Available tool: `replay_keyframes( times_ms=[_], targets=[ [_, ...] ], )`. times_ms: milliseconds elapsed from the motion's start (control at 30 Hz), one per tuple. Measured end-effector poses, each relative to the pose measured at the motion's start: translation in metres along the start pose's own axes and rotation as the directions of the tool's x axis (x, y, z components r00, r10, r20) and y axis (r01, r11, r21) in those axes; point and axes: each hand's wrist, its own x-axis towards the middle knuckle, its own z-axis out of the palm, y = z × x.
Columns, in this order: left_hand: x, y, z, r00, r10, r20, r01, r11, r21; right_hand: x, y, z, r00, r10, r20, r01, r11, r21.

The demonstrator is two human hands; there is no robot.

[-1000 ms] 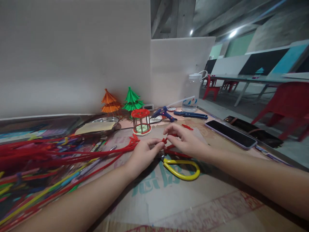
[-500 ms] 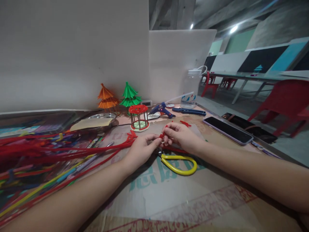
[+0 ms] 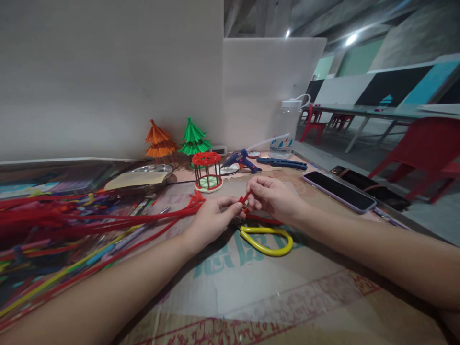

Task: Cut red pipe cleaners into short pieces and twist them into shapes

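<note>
My left hand (image 3: 212, 218) and my right hand (image 3: 271, 197) meet over the middle of the table, fingertips pinched together on a short red pipe cleaner piece (image 3: 245, 198). Both hands are closed around it. Just under them lie yellow-handled scissors (image 3: 266, 239) and more red pipe cleaner bits (image 3: 264, 220). A small red and green pipe cleaner lantern (image 3: 207, 171) stands upright a little beyond my hands.
A heap of red and coloured pipe cleaners (image 3: 64, 225) covers the left side. Orange (image 3: 158, 141) and green (image 3: 194, 138) paper trees stand by the white partition. A blue glue gun (image 3: 241, 160), a water bottle (image 3: 287, 127) and a phone (image 3: 339, 191) lie to the right.
Both hands have stayed pinched on the red piece, with my right fingers shifting slightly on it. The view has tilted a little.
</note>
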Motion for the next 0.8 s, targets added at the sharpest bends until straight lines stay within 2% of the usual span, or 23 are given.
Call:
replay_keyframes(
  times_ms=[100, 267, 367, 533, 800],
  targets=[
    [-0.001, 0.000, 0.001, 1.000, -0.009, -0.006, 0.009, 1.000, 0.001, 0.001, -0.003, -0.001, 1.000, -0.001, -0.001, 0.001, 0.998, -0.059],
    [0.001, -0.004, -0.001, 0.999, -0.032, -0.025, 0.030, 0.995, -0.091, 0.003, -0.002, -0.001, 0.990, -0.107, -0.094, 0.088, 0.978, -0.189],
    [0.002, -0.004, -0.003, 0.999, -0.042, -0.023, 0.039, 0.993, -0.111, 0.002, 0.003, 0.003, 0.993, -0.069, -0.099, 0.039, 0.960, -0.278],
    [0.003, -0.004, -0.004, 0.999, -0.015, 0.045, 0.021, 0.991, -0.133, 0.001, 0.012, 0.008, 0.993, -0.007, -0.119, -0.025, 0.965, -0.262],
    [0.004, -0.006, -0.004, 0.996, -0.024, 0.089, 0.034, 0.994, -0.107, -0.002, 0.014, 0.008, 0.990, -0.068, -0.122, 0.023, 0.940, -0.340]
  ],
)
